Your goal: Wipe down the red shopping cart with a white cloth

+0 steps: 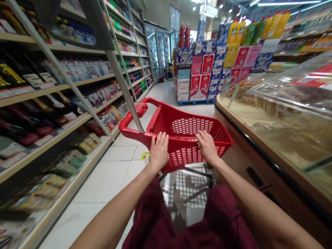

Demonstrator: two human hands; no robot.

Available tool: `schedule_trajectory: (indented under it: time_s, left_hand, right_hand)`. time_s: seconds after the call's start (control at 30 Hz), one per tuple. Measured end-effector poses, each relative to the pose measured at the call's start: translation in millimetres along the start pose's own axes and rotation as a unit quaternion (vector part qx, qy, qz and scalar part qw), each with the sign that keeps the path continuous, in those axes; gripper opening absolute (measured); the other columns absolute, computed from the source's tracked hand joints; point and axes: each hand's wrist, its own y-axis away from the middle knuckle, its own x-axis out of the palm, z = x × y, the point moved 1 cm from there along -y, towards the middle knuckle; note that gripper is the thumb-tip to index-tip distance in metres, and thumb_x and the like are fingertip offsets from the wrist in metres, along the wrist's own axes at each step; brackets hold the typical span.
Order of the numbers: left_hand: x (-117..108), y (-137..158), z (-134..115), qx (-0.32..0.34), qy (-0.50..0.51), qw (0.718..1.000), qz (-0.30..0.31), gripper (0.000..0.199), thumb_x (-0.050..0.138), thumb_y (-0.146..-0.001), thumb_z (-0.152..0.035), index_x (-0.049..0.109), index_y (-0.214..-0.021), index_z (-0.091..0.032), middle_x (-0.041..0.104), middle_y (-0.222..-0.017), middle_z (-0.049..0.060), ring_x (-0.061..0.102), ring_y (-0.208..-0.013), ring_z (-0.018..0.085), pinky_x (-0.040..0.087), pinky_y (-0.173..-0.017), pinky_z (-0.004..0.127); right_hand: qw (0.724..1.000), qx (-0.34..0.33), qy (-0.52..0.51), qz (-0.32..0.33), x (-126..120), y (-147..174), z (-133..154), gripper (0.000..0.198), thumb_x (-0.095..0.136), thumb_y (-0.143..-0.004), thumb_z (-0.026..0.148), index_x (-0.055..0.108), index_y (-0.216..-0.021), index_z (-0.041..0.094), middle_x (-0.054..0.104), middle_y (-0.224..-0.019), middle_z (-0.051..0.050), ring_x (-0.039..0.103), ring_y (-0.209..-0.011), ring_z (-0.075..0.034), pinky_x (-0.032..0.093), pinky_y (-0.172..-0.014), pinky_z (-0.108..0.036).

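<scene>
A red plastic shopping cart point(181, 138) stands sideways before me, its handle end to the left and its narrower end to the right. My left hand point(158, 151) is closed over the near rim, close to the handle end. Farther right along that same rim, my right hand point(206, 145) grips the cart too, fingers bent over the edge. A grey metal pole point(125, 91) rises from the handle end to a dark grey frame point(103, 29) at the upper left. The cart's wire lower rack shows below the basket.
Shelves point(85, 119) of bottles and cans line the left side. A glass-topped display counter point(225, 116) runs close along the right. Stacked drink cartons point(198, 77) stand on a blue pallet point(194, 102) ahead, with glass-door fridges point(159, 48) behind. Tiled floor point(103, 180) lies between.
</scene>
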Motion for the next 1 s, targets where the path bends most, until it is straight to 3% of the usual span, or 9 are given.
schedule_trajectory:
  time_s: [0.1,0.17,0.4,0.53,0.6,0.7,0.8,0.93,1.0]
  left_hand:
    - [-1.7,-0.4,1.1,0.01,-0.004,1.0,0.006,0.069,0.044,-0.064,-0.019,0.029,-0.13,-0.007,0.03,-0.138,0.011,0.017,-0.13,0.023,0.004,-0.107,0.042]
    - [-2.0,-1.8,-1.1,0.012,-0.007,1.0,0.001,0.067,0.043,-0.065,-0.02,0.03,-0.13,-0.007,0.031,-0.138,0.011,0.017,-0.13,0.024,0.004,-0.107,0.042]
    - [-0.9,-7.8,-6.2,0.01,-0.011,1.0,0.002,0.068,0.044,-0.064,-0.02,0.03,-0.13,-0.006,0.029,-0.139,0.012,0.015,-0.13,0.024,0.003,-0.107,0.041]
    - [-0.7,-8.2,-6.6,0.012,-0.017,1.0,0.009,0.07,0.044,-0.064,-0.02,0.028,-0.13,-0.006,0.026,-0.14,0.011,0.013,-0.131,0.024,0.004,-0.107,0.042]
    - [-0.1,-8.3,-7.8,0.01,-0.022,1.0,0.006,0.07,0.045,-0.064,-0.02,0.028,-0.13,-0.005,0.025,-0.14,0.012,0.012,-0.131,0.025,0.004,-0.107,0.043]
    - [1.6,-7.8,-8.5,0.008,-0.026,1.0,-0.005,0.07,0.045,-0.064,-0.019,0.028,-0.13,-0.005,0.026,-0.14,0.012,0.012,-0.131,0.025,0.004,-0.107,0.043]
    - [5.3,-6.2,-6.9,0.013,-0.026,0.999,-0.015,0.068,0.045,-0.065,-0.019,0.029,-0.13,-0.006,0.026,-0.14,0.012,0.012,-0.131,0.024,0.006,-0.108,0.043]
    - [11.8,-4.6,-6.3,0.009,-0.021,0.999,-0.035,0.066,0.044,-0.066,-0.019,0.031,-0.13,-0.007,0.026,-0.14,0.011,0.011,-0.131,0.024,0.008,-0.108,0.043]
    - [13.5,-4.7,-7.2,-0.002,-0.019,0.999,-0.043,0.066,0.044,-0.066,-0.019,0.03,-0.13,-0.007,0.026,-0.14,0.011,0.011,-0.131,0.024,0.007,-0.108,0.044]
  right_hand:
    - [0.994,0.102,0.026,-0.004,-9.7,5.8,-37.4,0.04,0.032,-0.078,0.007,0.052,-0.113,0.006,0.045,-0.123,-0.02,0.032,-0.119,-0.029,0.028,-0.094,-0.045]
    - [0.991,0.133,0.034,-0.005,-11.8,11.5,-43.2,0.04,0.032,-0.077,0.007,0.052,-0.113,0.005,0.044,-0.123,-0.02,0.034,-0.118,-0.028,0.028,-0.094,-0.045]
    - [1.0,0.028,-0.01,0.004,-4.5,15.8,-5.8,0.048,0.035,-0.074,0.003,0.047,-0.119,0.013,0.041,-0.129,-0.012,0.027,-0.123,-0.023,0.026,-0.098,-0.042]
    - [0.992,0.129,0.001,-0.016,-6.7,9.1,-17.7,0.043,0.035,-0.074,0.006,0.05,-0.115,0.008,0.043,-0.125,-0.017,0.03,-0.12,-0.027,0.026,-0.096,-0.046]
    - [0.988,0.153,-0.013,-0.024,-3.9,2.0,-3.0,0.042,0.035,-0.075,0.007,0.051,-0.113,0.007,0.044,-0.124,-0.018,0.033,-0.118,-0.028,0.027,-0.095,-0.047]
    - [0.997,0.047,-0.066,-0.015,3.3,-6.8,34.2,0.044,0.032,-0.076,0.005,0.05,-0.116,0.011,0.044,-0.126,-0.014,0.032,-0.12,-0.024,0.026,-0.097,-0.044]
    - [0.997,-0.016,-0.079,-0.016,6.7,-5.3,36.7,0.048,0.035,-0.073,0.003,0.048,-0.118,0.013,0.043,-0.128,-0.011,0.028,-0.123,-0.023,0.026,-0.098,-0.043]
    - [0.99,0.125,-0.024,-0.053,2.7,2.7,4.6,0.046,0.035,-0.071,0.001,0.053,-0.112,0.01,0.047,-0.123,-0.015,0.032,-0.121,-0.026,0.028,-0.096,-0.046]
    - [0.987,0.149,-0.026,-0.056,3.3,1.1,12.7,0.045,0.035,-0.071,0.001,0.053,-0.112,0.009,0.046,-0.123,-0.017,0.033,-0.121,-0.027,0.027,-0.096,-0.047]
